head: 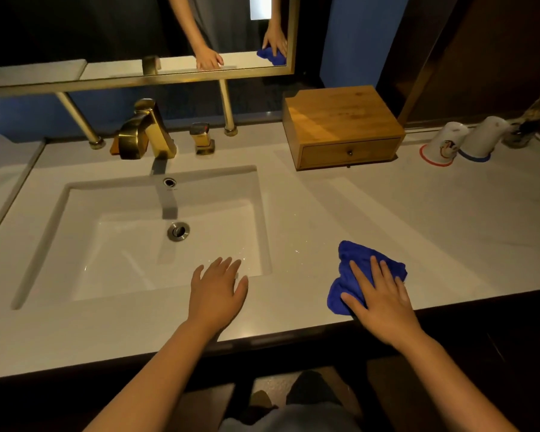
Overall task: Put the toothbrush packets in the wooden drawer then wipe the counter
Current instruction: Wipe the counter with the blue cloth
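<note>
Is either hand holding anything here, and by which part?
The right hand presses flat on the near half of the blue cloth, not gripping it. The left hand holds nothing.

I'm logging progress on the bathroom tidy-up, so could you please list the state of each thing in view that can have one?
wooden drawer: shut.
blue cloth: bunched, lying on the counter under the right hand.
right hand: flat, pressing on the cloth.
left hand: open, empty, resting at the sink's front edge.
faucet: no water running.
sink: empty, a few droplets.
two cups: upside down.
toothbrush packets: none visible.
</note>
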Motion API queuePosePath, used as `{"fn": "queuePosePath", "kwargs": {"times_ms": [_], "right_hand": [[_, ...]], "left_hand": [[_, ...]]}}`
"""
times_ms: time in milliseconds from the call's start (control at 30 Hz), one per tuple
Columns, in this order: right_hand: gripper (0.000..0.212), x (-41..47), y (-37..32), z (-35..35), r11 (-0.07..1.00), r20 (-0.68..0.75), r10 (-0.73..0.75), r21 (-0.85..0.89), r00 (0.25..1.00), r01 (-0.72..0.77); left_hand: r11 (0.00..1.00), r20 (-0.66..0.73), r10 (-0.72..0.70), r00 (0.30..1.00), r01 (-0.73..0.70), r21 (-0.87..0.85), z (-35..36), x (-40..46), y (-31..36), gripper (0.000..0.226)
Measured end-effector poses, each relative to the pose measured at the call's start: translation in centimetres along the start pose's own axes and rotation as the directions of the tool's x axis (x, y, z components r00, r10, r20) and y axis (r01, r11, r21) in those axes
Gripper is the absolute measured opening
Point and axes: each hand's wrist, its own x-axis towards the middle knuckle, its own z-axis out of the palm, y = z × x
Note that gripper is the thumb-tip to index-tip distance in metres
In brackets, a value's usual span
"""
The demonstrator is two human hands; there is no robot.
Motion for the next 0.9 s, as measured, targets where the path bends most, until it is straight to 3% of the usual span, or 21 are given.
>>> {"fn": "queuePosePath", "kwargs": {"times_ms": [100,200,267,367,433,567,700,900], "right_hand": [[0.083,0.6,0.4,-1.2,0.999,0.056,-0.021,0.041,0.998,0.018],[0.07,2.0,0.7,-2.4,0.999,-0.055,-0.019,0.046,0.998,0.021],[0.069,2.5,0.3,-1.6,1.0,-0.081,-0.002,0.003,0.997,0.003],[0.082,2.5,-1.1,0.7,0.997,-0.166,0.067,-0.032,0.984,-0.074],[0.086,2.3,-2.5,1.3,0.992,-0.222,0.125,0.001,0.967,-0.128],[0.085,3.2,-7.5,2.3,0.999,-0.234,-0.005,0.048,0.972,0.017],[0.057,5.7,-13.4,3.4,0.977,-0.299,-0.204,-0.001,0.932,0.213],[0.031,9.2,-16.7,3.3,0.941,-0.309,-0.318,0.008,0.896,0.337]], "left_hand": [[0.982,0.101,0.177,0.979,-0.182,0.041,-0.6,-0.6,-1.3,0.067],[0.954,0.159,0.259,0.953,-0.278,0.114,-1.1,-1.1,-2.2,0.066],[0.961,0.109,0.205,0.973,-0.221,0.164,-0.8,-1.3,-2.2,0.068],[0.994,-0.01,-0.032,0.999,0.032,0.101,-0.1,-1.9,-2.1,0.072],[0.989,-0.038,-0.122,0.992,0.124,0.086,0.2,-2.2,-2.1,0.074],[0.986,-0.039,-0.137,0.99,0.14,0.085,0.3,-1.8,-2.0,0.076],[0.987,-0.037,-0.135,0.99,0.138,0.088,0.4,-1.8,-2.2,0.075],[0.986,-0.04,-0.145,0.989,0.148,0.08,0.4,-1.7,-2.1,0.073]]}}
